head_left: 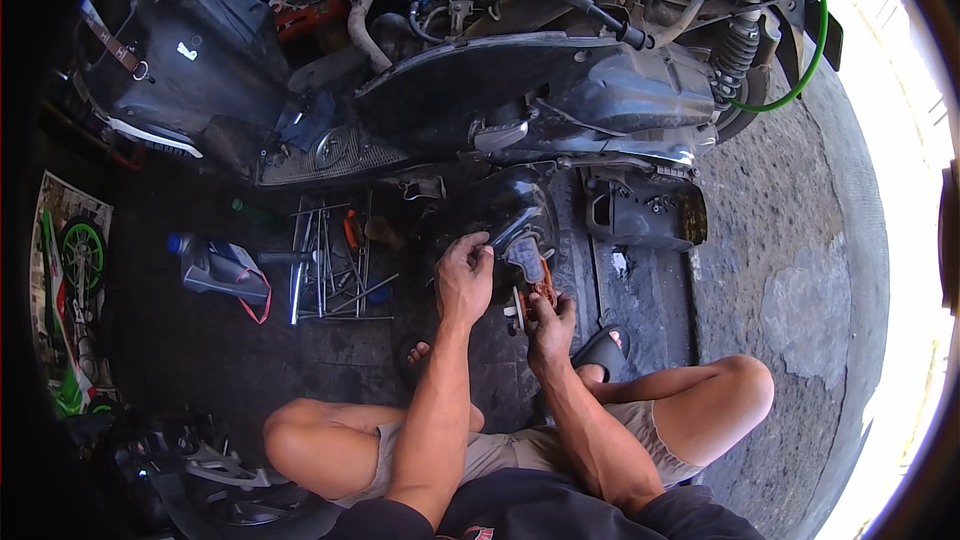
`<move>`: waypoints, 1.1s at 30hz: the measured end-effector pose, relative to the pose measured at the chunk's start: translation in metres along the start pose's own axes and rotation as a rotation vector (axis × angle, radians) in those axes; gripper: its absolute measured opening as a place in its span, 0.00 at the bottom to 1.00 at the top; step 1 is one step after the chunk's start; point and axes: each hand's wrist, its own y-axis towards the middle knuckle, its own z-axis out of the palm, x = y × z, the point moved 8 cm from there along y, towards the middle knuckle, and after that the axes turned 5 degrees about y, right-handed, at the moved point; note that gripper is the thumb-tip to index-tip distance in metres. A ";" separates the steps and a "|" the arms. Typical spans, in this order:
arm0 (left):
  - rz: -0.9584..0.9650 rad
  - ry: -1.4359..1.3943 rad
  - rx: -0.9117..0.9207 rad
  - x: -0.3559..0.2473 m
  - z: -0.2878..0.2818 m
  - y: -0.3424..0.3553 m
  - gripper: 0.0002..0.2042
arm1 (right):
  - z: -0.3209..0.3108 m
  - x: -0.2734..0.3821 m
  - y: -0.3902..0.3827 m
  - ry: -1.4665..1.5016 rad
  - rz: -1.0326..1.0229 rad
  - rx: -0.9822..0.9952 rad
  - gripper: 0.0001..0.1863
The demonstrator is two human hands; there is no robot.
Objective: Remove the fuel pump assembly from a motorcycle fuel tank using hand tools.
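My right hand (551, 325) is closed on a fuel pump (541, 290), or what looks like one: an orange body with white pieces at its lower left and a flat grey filter-like piece on top. My left hand (464, 280) is beside it, fingers loosely bent and a gap between thumb and forefinger. Nothing shows in that hand, though its palm is hidden. Just beyond both hands lies a rounded, glossy black tank (490, 208). The left fingertips are close to its near side; whether they touch it I cannot tell.
A partly stripped scooter (620, 90) stretches across the far side. Left of my hands are loose metal tools (330, 275) and a grey bottle with a blue cap (225, 273). A black plastic box-like part (650, 208) lies to the right. My sandalled feet flank the work.
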 end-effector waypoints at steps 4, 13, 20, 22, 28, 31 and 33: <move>0.006 -0.010 0.002 -0.006 0.002 0.001 0.11 | -0.008 -0.019 0.008 0.259 0.095 0.097 0.15; -0.012 -0.024 -0.003 -0.003 -0.002 0.001 0.11 | -0.021 -0.032 -0.009 0.468 0.317 0.091 0.18; -0.037 -0.146 -0.083 0.004 -0.007 -0.007 0.10 | -0.029 -0.019 -0.018 0.599 0.434 0.181 0.21; -0.037 -0.165 -0.106 -0.001 -0.009 -0.012 0.09 | -0.027 -0.016 -0.019 0.609 0.499 0.189 0.22; -0.135 -0.340 -0.219 -0.016 -0.012 -0.039 0.08 | -0.018 0.009 -0.020 0.647 0.498 0.273 0.24; -0.298 -0.480 -0.227 0.016 0.014 -0.075 0.08 | 0.000 0.035 -0.026 0.641 0.460 0.307 0.25; -0.417 -0.325 -0.169 0.061 0.051 -0.110 0.13 | 0.015 0.050 -0.026 0.726 0.433 0.481 0.24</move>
